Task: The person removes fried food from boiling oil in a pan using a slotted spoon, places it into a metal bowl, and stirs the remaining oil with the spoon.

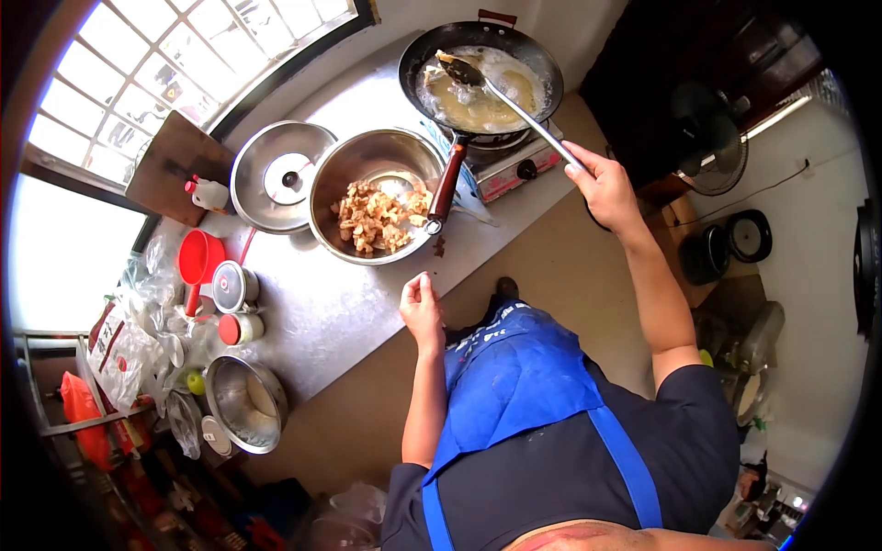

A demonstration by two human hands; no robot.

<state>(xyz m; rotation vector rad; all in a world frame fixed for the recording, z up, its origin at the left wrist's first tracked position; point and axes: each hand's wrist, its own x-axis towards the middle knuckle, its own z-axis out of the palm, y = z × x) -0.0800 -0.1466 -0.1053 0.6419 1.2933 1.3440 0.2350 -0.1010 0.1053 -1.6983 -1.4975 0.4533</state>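
My right hand is closed round the handle end of a long metal ladle. The ladle's dark bowl is over the bubbling oil in a black wok, with a pale piece of food at its tip. The wok sits on a gas stove, its wooden handle pointing toward me. My left hand hangs near the counter's front edge, fingers curled together, with nothing visible in them. Just beyond it stands a steel bowl with browned food pieces inside.
Left of the bowl are a steel basin, a red dipper, lidded jars and another steel bowl. A cutting board leans by the window. Plastic bags crowd the counter's left end. A fan stands at right.
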